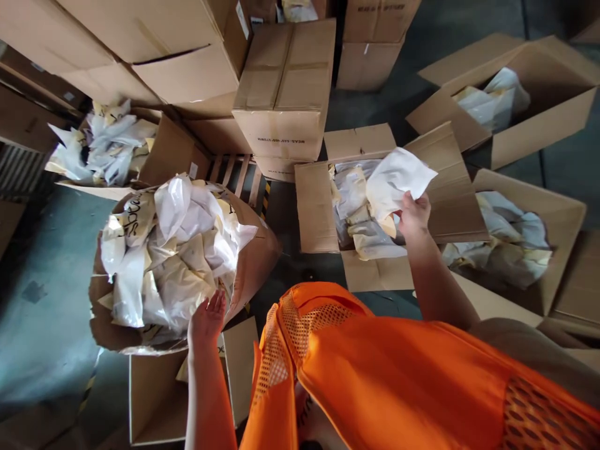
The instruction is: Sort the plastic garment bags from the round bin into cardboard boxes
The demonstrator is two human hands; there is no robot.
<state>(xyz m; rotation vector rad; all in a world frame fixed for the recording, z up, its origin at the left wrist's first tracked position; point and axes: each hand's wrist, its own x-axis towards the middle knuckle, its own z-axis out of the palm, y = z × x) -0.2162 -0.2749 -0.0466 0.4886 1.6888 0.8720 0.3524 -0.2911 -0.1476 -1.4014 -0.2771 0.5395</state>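
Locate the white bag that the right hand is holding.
In the head view, right of centre, the white bag is pinched in the right hand, over the open carton holding other bags.

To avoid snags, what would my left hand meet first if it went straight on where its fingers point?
Your left hand would probably meet the white bags in the large carton first, though depth there is unclear.

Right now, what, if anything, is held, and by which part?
The right hand holds a white bag by its near edge; the left hand appears empty.
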